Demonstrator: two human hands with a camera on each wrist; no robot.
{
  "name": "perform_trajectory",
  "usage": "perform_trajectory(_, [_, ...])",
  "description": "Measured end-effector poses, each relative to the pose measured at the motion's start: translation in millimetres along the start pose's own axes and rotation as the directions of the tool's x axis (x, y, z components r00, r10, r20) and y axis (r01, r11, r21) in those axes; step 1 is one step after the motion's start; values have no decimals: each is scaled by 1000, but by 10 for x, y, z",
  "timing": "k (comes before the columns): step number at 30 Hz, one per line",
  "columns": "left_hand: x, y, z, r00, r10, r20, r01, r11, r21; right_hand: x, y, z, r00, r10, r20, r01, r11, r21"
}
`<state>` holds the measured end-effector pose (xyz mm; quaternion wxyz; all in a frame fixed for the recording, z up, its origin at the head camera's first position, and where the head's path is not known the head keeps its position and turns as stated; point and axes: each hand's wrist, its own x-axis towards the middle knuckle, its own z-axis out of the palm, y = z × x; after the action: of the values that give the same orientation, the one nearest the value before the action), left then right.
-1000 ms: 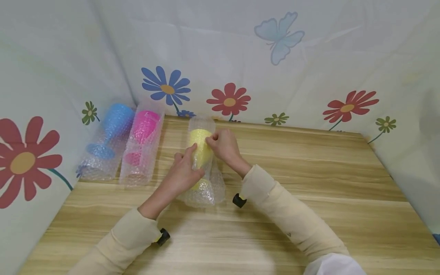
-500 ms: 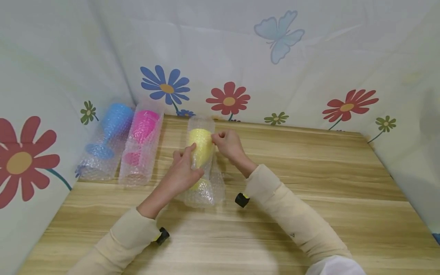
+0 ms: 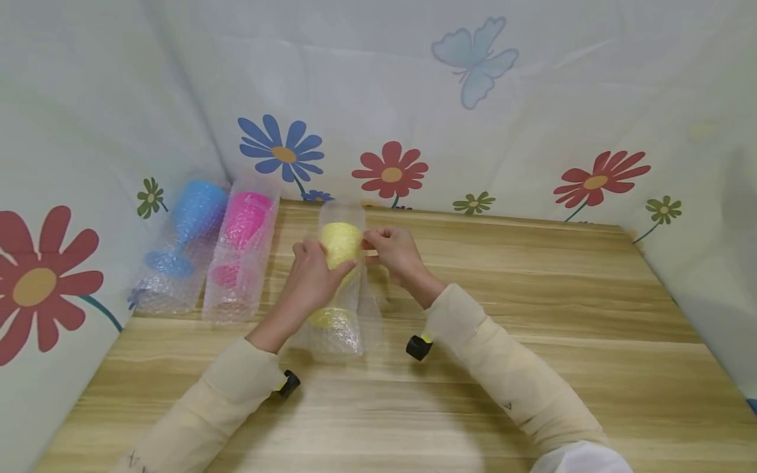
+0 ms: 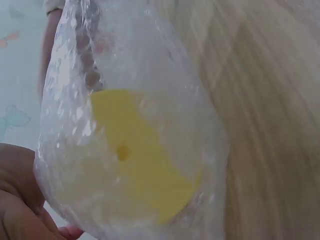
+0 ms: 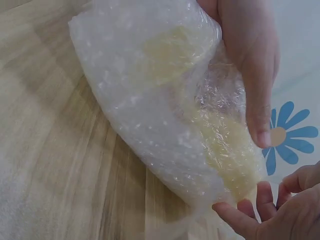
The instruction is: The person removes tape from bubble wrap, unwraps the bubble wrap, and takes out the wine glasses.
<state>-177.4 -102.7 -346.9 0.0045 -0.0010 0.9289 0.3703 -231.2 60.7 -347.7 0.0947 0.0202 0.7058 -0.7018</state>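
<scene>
A yellow goblet (image 3: 341, 240) lies in clear bubble wrap (image 3: 343, 211), its bowl toward the back wall. My left hand (image 3: 310, 276) grips the wrapped bowl from the left, thumb across the top. My right hand (image 3: 399, 253) is at the bowl's right side, fingertips at the wrap's edge. In the right wrist view, one finger of my right hand (image 5: 290, 215) reaches the wrap (image 5: 135, 100); whether thumb and finger pinch it is unclear. The left wrist view shows the goblet's round yellow base (image 4: 145, 155) through the film.
A blue goblet (image 3: 198, 207) and a pink goblet (image 3: 248, 217), each in bubble wrap, lie side by side at the table's left. Behind the wooden table (image 3: 532, 315) hangs a cloth (image 3: 378, 85) printed with flowers and a butterfly. A black device sits below each sleeve cuff.
My right hand has shifted slightly right from the bowl to the wrap's edge. My left hand has changed its hold, thumb now higher on the bowl. The wrapped yellow goblet has shifted slightly left.
</scene>
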Motion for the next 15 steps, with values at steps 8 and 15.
perform_trajectory(8, [4, -4, -37, 994, -35, 102, 38, 999, -37, -106, -116, -130, 995, 45, 87, -40, 998, -54])
perform_trajectory(15, [-28, 6, -65, 974, -50, 220, 53, 999, -6, -177, -128, -270, 986, 69, 148, -58, 995, -77])
